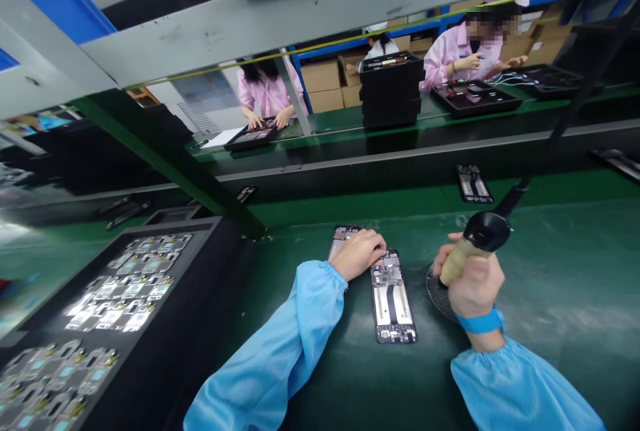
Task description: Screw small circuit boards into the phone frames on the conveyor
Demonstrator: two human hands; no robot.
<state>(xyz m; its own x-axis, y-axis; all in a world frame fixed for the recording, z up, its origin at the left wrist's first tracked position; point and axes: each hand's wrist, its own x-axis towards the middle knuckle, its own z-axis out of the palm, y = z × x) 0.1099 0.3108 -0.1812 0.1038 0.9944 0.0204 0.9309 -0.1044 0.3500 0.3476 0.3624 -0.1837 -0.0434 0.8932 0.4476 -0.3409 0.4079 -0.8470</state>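
An opened phone (393, 301) lies face down on the green bench mat, its circuit board and a dark flex strip exposed. My left hand (361, 252) bends over its upper left corner, with fingers together at the edge. Partly under that hand is a second opened phone (343, 236). To the right, my right hand (473, 278) is wrapped round an electric screwdriver (485, 232), which has a black top and a cream grip. Below it sits a round black dish (437, 291), mostly covered by the hand. The screwdriver's tip is hidden from me.
A black tray (165, 264) of phone circuit boards stands on the left beside a green post (170, 158). Another opened phone (474, 184) lies at the back right. The screwdriver's cord (575, 104) rises rightward. Across the bench, people work near stacked black trays (391, 91).
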